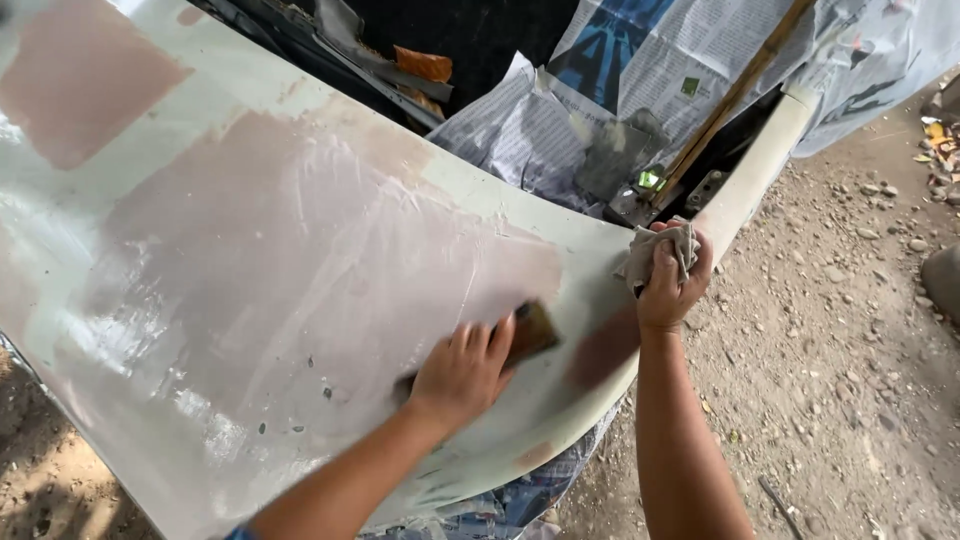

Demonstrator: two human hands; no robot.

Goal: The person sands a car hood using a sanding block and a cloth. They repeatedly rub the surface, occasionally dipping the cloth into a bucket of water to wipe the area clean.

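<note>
A large curved car body panel (250, 260), pale green with wide pinkish filler patches, fills the left of the head view and looks wet and glossy. My left hand (462, 372) presses flat on a dark sanding block (532, 330) against the panel near its lower right edge. My right hand (672, 280) grips a crumpled grey rag (655, 255) at the panel's right rim, close to the pale pillar (760, 165).
Newspaper sheets (640, 70) mask the opening behind the panel, with a wooden stick (735, 95) leaning across them. Bare dirt ground with small stones (850, 340) lies to the right. A dark cavity with an orange scrap (425, 62) shows at top centre.
</note>
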